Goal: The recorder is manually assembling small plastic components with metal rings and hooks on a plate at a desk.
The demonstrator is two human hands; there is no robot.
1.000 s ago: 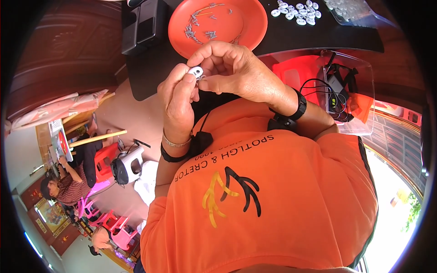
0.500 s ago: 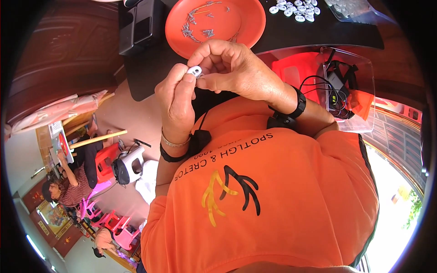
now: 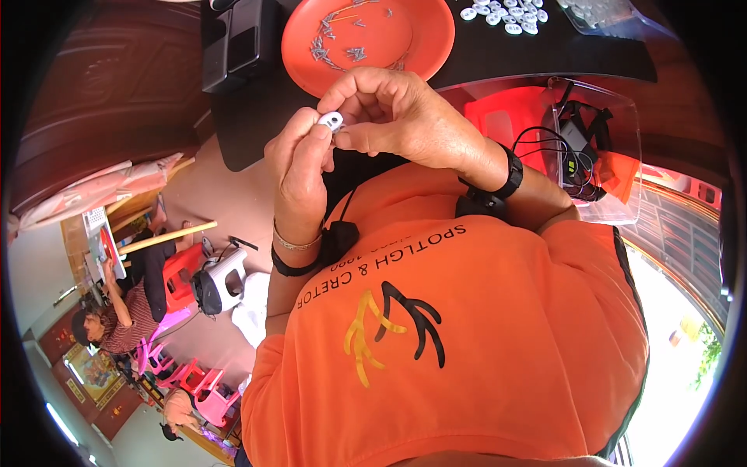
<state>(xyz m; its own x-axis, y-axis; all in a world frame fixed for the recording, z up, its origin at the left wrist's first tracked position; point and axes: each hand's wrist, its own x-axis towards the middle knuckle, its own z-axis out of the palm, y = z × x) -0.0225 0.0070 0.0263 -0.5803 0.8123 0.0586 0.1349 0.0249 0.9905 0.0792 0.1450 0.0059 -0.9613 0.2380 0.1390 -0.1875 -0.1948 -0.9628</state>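
A small white oval plastic piece [image 3: 331, 121] with a dark hole is held up in front of my chest, over the near edge of the black table. The thumb and fingers of my left hand [image 3: 302, 152] pinch it from the left. My right hand [image 3: 393, 113] curves around its other side, with index fingertip and thumb closed at its edges; its other fingers curl behind. Beyond my hands lies an orange-red plate [image 3: 424, 39] carrying small grey metal pieces [image 3: 355, 54] and a thin yellow stick. Similar white oval pieces [image 3: 512, 15] lie in a group to the right.
Dark boxy devices [image 3: 243, 43] stand on the black table [image 3: 545, 58] at left. A clear tray [image 3: 615, 19] sits far right. Below it, a clear bin [image 3: 599, 156] holds cables and a black device beside a red stool. Other people and stools are at far left.
My hands and the white oval piece have shifted very slightly left and up. The grip looks the same.
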